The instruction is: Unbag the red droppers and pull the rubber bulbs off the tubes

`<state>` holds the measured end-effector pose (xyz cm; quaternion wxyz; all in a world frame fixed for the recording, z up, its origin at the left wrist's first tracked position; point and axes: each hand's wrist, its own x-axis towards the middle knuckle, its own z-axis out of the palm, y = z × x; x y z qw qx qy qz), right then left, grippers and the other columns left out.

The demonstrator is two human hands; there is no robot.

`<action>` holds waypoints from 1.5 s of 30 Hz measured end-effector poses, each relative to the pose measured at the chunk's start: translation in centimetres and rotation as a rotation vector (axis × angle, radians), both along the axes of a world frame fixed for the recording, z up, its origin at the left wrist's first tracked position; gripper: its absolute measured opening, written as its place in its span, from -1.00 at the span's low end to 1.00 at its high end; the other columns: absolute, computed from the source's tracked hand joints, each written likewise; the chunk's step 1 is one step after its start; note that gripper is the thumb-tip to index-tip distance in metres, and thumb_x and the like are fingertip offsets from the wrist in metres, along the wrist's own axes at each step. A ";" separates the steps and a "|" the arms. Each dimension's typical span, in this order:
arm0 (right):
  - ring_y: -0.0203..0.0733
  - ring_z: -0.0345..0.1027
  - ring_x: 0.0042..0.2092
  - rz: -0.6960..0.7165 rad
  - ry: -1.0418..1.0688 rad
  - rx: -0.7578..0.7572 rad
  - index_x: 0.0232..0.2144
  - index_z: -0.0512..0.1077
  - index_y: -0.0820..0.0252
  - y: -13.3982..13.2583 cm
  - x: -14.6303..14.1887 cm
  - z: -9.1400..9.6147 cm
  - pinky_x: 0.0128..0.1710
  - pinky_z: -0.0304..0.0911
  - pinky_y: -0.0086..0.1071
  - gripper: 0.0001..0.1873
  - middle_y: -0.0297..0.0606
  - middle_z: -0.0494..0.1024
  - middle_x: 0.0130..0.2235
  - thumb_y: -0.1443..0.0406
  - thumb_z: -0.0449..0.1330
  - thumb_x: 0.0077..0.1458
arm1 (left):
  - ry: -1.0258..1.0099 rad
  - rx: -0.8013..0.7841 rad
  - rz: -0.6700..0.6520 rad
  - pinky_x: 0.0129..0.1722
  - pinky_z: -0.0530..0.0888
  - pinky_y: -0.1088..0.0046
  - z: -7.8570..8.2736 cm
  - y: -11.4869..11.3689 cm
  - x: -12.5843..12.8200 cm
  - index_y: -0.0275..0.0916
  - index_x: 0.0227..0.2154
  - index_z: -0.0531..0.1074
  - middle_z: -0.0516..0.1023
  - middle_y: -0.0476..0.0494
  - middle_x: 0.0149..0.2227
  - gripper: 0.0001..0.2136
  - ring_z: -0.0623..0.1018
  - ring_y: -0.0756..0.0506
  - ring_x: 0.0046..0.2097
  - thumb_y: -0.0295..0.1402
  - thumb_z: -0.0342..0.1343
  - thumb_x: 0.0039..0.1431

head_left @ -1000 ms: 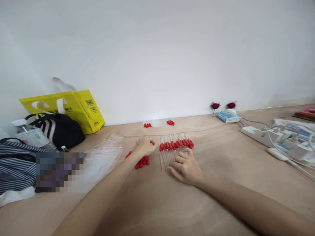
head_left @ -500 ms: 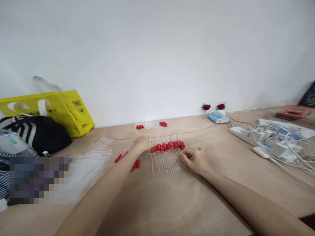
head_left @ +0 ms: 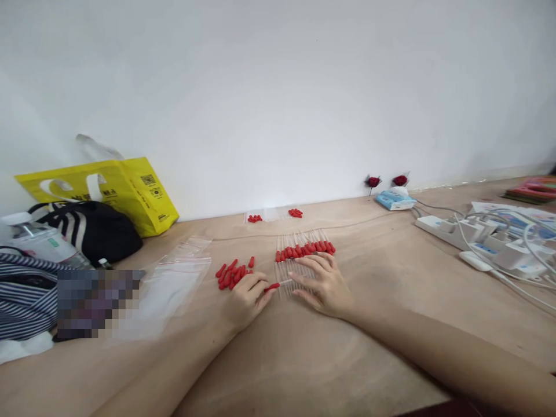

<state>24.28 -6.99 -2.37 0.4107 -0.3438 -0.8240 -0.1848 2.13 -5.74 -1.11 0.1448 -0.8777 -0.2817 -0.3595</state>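
Note:
My left hand point(head_left: 249, 298) is closed, its thumb and fingers pinching the red rubber bulb point(head_left: 272, 286) of a dropper. The dropper's clear tube point(head_left: 285, 282) points right, into the fingers of my right hand point(head_left: 325, 285). My right hand is curled loosely around the tube's far end, partly hiding it, above the row of droppers. In that row, red bulbs point(head_left: 299, 251) form a band across the middle, with thin clear tubes point(head_left: 284, 275) reaching toward me and others away. A pile of loose red bulbs point(head_left: 230, 275) lies just beyond my left hand.
Clear zip bags point(head_left: 174, 289) lie on the left of the wooden table point(head_left: 278, 359). Small bags with red bulbs point(head_left: 295, 213) lie by the wall. A yellow bag point(head_left: 152, 197) and black bag point(head_left: 104, 231) stand left. Tissues point(head_left: 395, 200) and a cabled power strip point(head_left: 438, 227) are right.
My left hand has drawn back toward me from the row's far left and now holds a bulb. My right hand has moved left over the near tubes. The view has shifted slightly.

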 end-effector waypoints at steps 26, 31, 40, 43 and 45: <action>-0.25 0.30 -0.23 0.091 -0.035 0.018 -0.31 0.42 0.08 0.5 -1.5 -0.1 0.10 -0.28 -0.02 -0.85 -0.38 0.51 -0.50 0.27 0.07 0.07 | 0.091 -0.014 0.072 0.10 0.09 0.07 -0.1 -0.7 0.9 -0.20 -0.39 0.45 0.49 -0.10 -0.13 -0.83 0.35 -0.14 0.04 -0.41 -0.06 0.14; -0.26 0.34 -0.21 0.162 -0.002 0.038 -0.30 0.41 0.09 0.4 -1.6 0.0 0.12 -0.29 0.01 -0.84 -0.42 0.54 -0.49 0.34 0.05 0.07 | 0.162 -0.045 0.075 0.10 0.08 0.03 0.0 -0.5 0.7 -0.21 -0.21 0.41 0.37 -0.16 0.01 -0.79 0.25 -0.17 0.11 -0.35 -0.08 0.16; -0.26 0.33 -0.13 0.201 -0.018 0.111 -0.31 0.39 0.10 0.2 -1.3 -0.5 0.14 -0.32 -0.02 -0.83 -0.43 0.55 -0.46 0.39 0.03 0.07 | 0.171 -0.004 0.032 0.08 0.07 0.03 0.7 -1.1 0.4 -0.16 -0.46 0.45 0.51 -0.03 -0.14 -0.81 0.35 -0.15 0.04 -0.42 -0.06 0.13; -0.25 0.33 -0.12 0.182 0.004 0.098 -0.34 0.40 0.11 0.3 -0.5 -0.4 0.12 -0.30 -0.04 -0.82 -0.41 0.54 -0.48 0.40 0.03 0.07 | 0.140 -0.011 0.070 0.07 0.10 0.06 0.6 -0.9 -0.4 -0.15 -0.47 0.45 0.52 -0.04 -0.19 -0.78 0.38 -0.13 0.00 -0.45 -0.10 0.13; -0.24 0.33 -0.15 0.126 0.036 0.079 -0.35 0.42 0.12 0.4 0.3 -0.4 0.10 -0.25 -0.06 -0.81 -0.39 0.54 -0.48 0.40 0.02 0.07 | 0.105 -0.013 0.123 0.02 0.18 0.10 0.5 -0.8 -1.2 -0.15 -0.47 0.45 0.51 -0.07 -0.21 -0.78 0.39 -0.13 -0.03 -0.44 -0.10 0.13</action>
